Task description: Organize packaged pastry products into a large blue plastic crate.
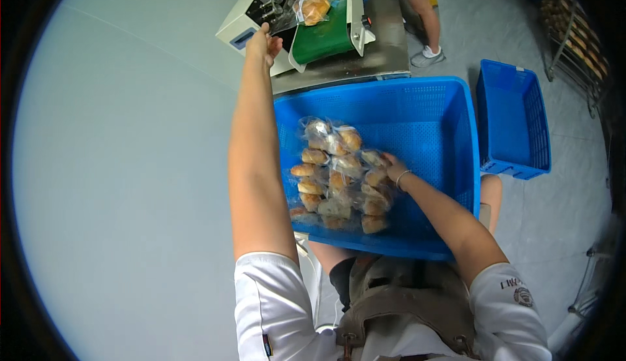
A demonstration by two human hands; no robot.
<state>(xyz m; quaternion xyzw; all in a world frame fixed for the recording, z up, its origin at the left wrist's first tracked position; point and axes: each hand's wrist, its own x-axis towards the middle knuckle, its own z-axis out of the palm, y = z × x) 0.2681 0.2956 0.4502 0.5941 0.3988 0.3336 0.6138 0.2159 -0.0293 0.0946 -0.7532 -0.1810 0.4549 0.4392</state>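
Observation:
My left hand [264,45] reaches out beside the end of a packaging machine [243,38], its thumb raised and its fingers apart, holding nothing. Just beyond it a bread roll in a clear bag [313,10] lies on the green conveyor belt [325,43]. My right hand [395,169] is down inside a large blue plastic crate [415,87], its fingers on a bagged bread roll [372,157] at the right side of the pile. Several more bagged rolls [337,180] stand in rows across the crate's left half. The fingertips are partly hidden by the bag.
A steel table [386,43] carries the conveyor. To the right, a smaller blue crate [511,116] sits on the floor. Another person's leg [424,18] is beyond the table. A wheeled rack of bread [577,43] stands at far right. A pale wall [132,165] fills the left.

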